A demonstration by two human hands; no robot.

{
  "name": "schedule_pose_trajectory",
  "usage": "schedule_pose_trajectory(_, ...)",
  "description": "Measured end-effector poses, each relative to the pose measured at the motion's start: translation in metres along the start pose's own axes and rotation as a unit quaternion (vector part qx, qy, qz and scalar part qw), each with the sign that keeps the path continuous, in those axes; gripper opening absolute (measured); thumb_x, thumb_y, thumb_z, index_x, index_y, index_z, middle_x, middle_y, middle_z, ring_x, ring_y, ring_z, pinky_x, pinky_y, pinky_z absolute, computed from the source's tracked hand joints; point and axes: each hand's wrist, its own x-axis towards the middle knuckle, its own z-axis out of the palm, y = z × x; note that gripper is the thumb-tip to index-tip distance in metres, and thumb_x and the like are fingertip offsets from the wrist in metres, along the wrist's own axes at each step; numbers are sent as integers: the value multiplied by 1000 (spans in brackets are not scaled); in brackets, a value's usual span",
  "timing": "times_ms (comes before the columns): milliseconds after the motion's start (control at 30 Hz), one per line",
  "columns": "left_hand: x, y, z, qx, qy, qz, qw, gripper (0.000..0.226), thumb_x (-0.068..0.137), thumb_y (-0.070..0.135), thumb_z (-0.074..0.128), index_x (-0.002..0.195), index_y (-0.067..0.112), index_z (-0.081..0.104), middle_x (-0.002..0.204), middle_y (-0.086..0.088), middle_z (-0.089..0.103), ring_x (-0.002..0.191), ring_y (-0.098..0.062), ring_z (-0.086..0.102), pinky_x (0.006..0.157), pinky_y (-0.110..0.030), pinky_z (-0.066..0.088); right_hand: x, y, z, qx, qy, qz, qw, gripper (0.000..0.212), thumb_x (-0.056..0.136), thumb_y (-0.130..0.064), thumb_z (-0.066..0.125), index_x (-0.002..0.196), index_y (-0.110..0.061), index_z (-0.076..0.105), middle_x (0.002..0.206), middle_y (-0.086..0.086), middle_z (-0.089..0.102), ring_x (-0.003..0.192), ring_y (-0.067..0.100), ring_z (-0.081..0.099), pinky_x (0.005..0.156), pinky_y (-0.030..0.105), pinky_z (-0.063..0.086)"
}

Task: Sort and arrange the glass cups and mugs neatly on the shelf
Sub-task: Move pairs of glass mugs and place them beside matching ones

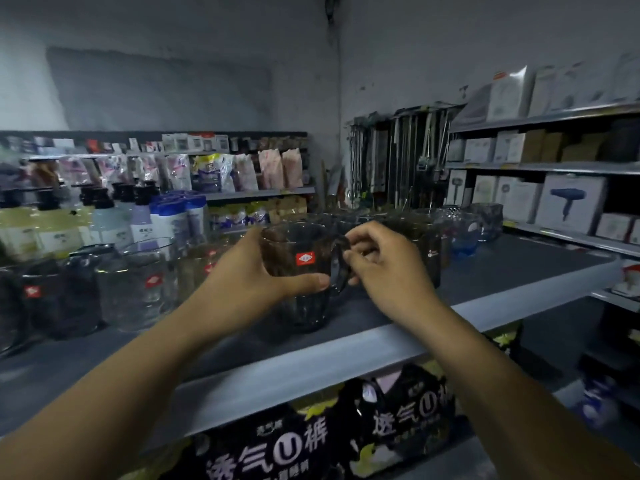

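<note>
Smoky clear mug (pixel 298 240) shows a red diamond label (pixel 304 259); the shelf (pixel 311 362) runs grey; blue-tinted cup (pixel 464 239) behind; black packs (pixel 304 445), white lettering, below.

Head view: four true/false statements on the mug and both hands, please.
1. The left hand holds the glass mug by its body. True.
2. The right hand hangs idle, clear of the mug. False: it pinches the mug's handle.
3. The mug's label is blue. False: it is red.
4. Other glass cups stand on the shelf to the left of the mug. True.
</note>
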Motion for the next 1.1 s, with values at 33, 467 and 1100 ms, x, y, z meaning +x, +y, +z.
schedule_pose_trajectory(33, 6, -2, 2, 5, -6, -2, 1000, 73, 56, 56, 89, 116, 34, 55, 100, 16, 73, 84, 8, 69, 80, -27, 59, 7, 4, 0, -1, -7, -2, 1000, 10, 98, -11, 63, 101, -20, 64, 92, -5, 66, 67, 13, 69, 59, 21, 56)
schedule_pose_trajectory(467, 18, -7, 30, 163, 33, 79, 983, 64, 64, 81, 71, 103, 33, 61, 95, 13, 72, 82, -9, 71, 73, -41, 60, 53, 32, -18, -119, -50, -130, 983, 14, 94, -12, 66, 106, -19, 66, 93, -4, 65, 72, 6, 64, 67, 17, 52)
schedule_pose_trajectory(1100, 29, 33, 56, 384, 104, 155, 904, 28, 81, 34, 76, 103, 19, 69, 88, 12, 56, 62, 7, 47, 62, -11, 39, 116, 42, -50, -236, -195, -234, 923, 19, 94, -19, 66, 109, -11, 72, 100, 5, 69, 91, 19, 62, 81, 32, 53)
